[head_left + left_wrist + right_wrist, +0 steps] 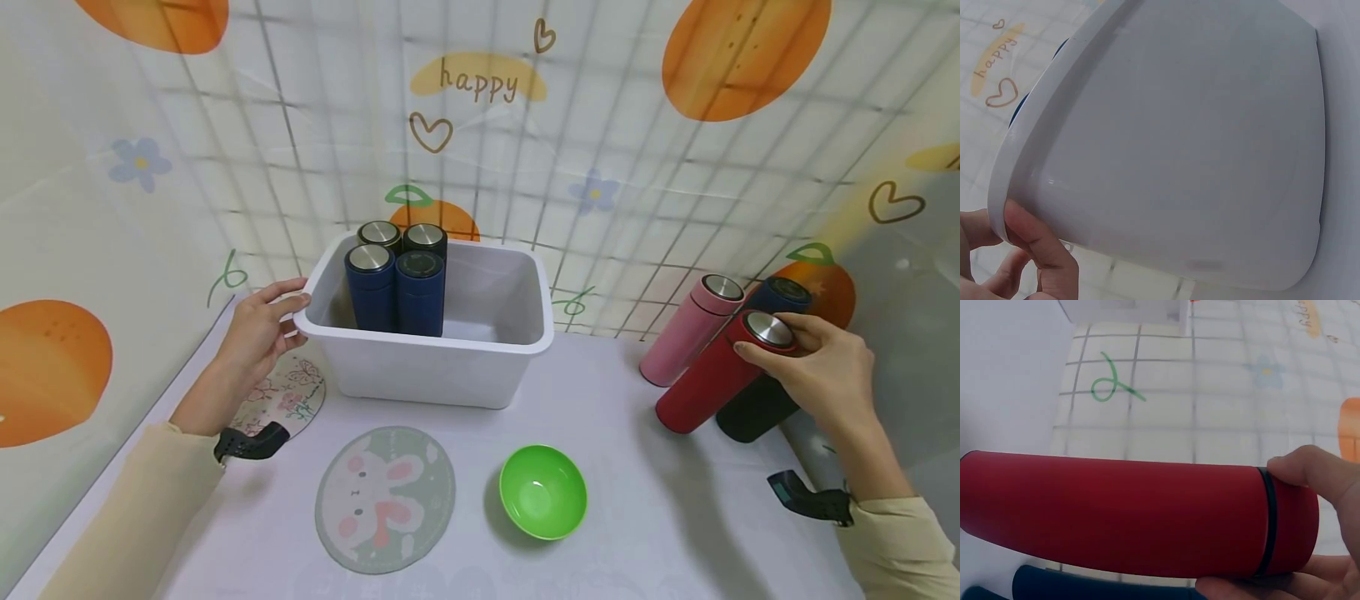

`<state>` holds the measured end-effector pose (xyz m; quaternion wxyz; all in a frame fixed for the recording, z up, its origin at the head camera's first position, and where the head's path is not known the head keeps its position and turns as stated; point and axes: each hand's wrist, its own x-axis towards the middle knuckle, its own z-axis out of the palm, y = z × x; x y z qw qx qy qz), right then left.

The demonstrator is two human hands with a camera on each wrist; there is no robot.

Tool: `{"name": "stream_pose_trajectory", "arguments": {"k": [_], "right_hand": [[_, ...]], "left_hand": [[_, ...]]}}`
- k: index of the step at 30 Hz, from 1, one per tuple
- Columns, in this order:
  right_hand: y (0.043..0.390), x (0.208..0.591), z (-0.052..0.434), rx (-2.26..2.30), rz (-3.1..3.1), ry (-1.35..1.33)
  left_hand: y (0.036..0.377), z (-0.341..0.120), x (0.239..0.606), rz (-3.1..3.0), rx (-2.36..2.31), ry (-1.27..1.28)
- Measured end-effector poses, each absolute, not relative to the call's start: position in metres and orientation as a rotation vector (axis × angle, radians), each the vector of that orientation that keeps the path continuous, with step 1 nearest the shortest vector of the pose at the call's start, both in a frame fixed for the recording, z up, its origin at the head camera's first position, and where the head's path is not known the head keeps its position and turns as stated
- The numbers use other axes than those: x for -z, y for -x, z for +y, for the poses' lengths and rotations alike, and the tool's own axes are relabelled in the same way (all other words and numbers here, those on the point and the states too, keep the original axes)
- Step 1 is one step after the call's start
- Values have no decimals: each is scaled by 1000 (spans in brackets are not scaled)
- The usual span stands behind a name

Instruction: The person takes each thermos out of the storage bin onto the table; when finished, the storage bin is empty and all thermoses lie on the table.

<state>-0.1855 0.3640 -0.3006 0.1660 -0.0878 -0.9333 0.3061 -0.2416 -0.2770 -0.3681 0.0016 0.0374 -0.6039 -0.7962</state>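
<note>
The red bottle [708, 373] is upright, lid [769, 329] topmost, long axis roughly vertical.

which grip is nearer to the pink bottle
Right. The right grip is on the red bottle, just right of the pink bottle; the left grip is well to its left, on the rim of the white tub.

Fruit-printed sheeting [487, 158] is screening the back and side edges of a white table [615, 517], making a curtained booth.
</note>
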Motion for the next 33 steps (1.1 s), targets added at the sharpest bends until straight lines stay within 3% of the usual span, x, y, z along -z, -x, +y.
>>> {"name": "stream_pose_trajectory", "arguments": {"k": [33], "right_hand": [[200, 323, 375, -813, -2713, 302]], "left_hand": [[242, -277, 368, -1880, 2509, -113]]}}
